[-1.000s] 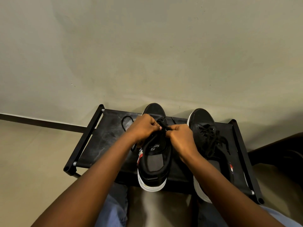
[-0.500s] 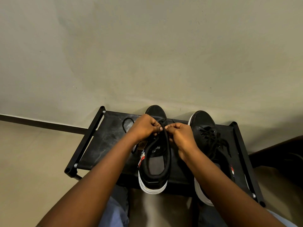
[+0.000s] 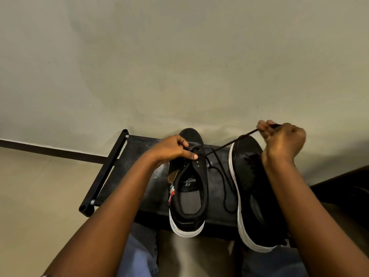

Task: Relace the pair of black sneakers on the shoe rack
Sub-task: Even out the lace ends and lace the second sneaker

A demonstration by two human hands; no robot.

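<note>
Gripping the eyelet edge of the unlaced sneaker (image 3: 188, 198) with the left hand (image 3: 171, 147), fingers curled over its top and thumb against the side. Pinching the black lace (image 3: 229, 142) in the curled fingertips of the right hand (image 3: 283, 138), raised over the toe of the second sneaker (image 3: 249, 176) and holding it taut from the eyelets. Both on the low shoe rack (image 3: 111, 168), toes to the wall (image 3: 179, 66), with slack lace looped between them, the right forearm hiding most of the second sneaker's lacing, and blue-clad knees (image 3: 137, 252) at the near edge.
</note>
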